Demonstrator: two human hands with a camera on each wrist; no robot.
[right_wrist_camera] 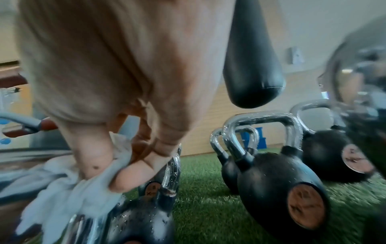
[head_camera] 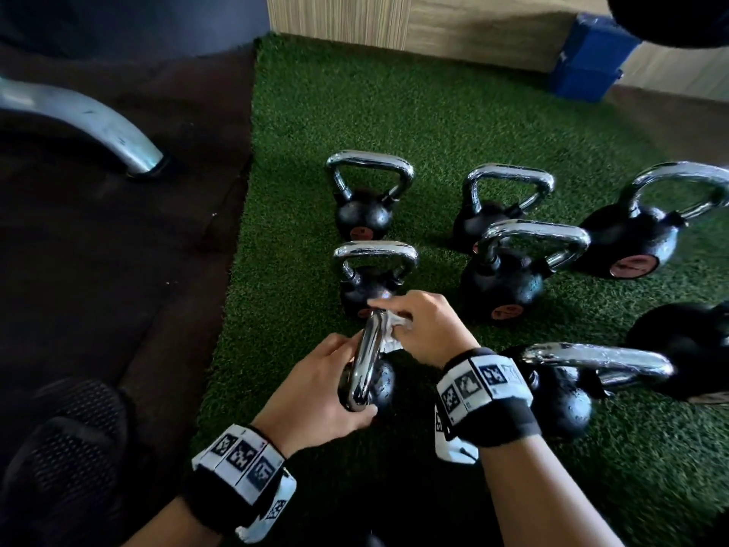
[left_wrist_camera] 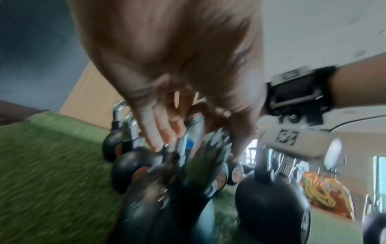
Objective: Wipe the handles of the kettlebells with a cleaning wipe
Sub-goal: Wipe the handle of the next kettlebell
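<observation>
A small black kettlebell (head_camera: 382, 382) with a chrome handle (head_camera: 366, 359) is tilted over the green turf at the near left of the group. My left hand (head_camera: 339, 373) grips that handle from the left, thumb under its near end. My right hand (head_camera: 402, 319) pinches a crumpled white wipe (head_camera: 388, 335) against the far end of the handle. In the right wrist view the thumb and forefinger (right_wrist_camera: 129, 176) squeeze the wipe (right_wrist_camera: 62, 184) just above the chrome bar (right_wrist_camera: 81, 227). The left wrist view is blurred; the fingers (left_wrist_camera: 165, 132) lie along the handle (left_wrist_camera: 189, 140).
Several more kettlebells stand on the turf (head_camera: 434, 112): two behind (head_camera: 372, 270) (head_camera: 365, 199), others to the right (head_camera: 509, 274) (head_camera: 572, 384). A grey machine leg (head_camera: 98, 128) rests on dark flooring at left. A blue box (head_camera: 591, 61) sits by the wooden wall.
</observation>
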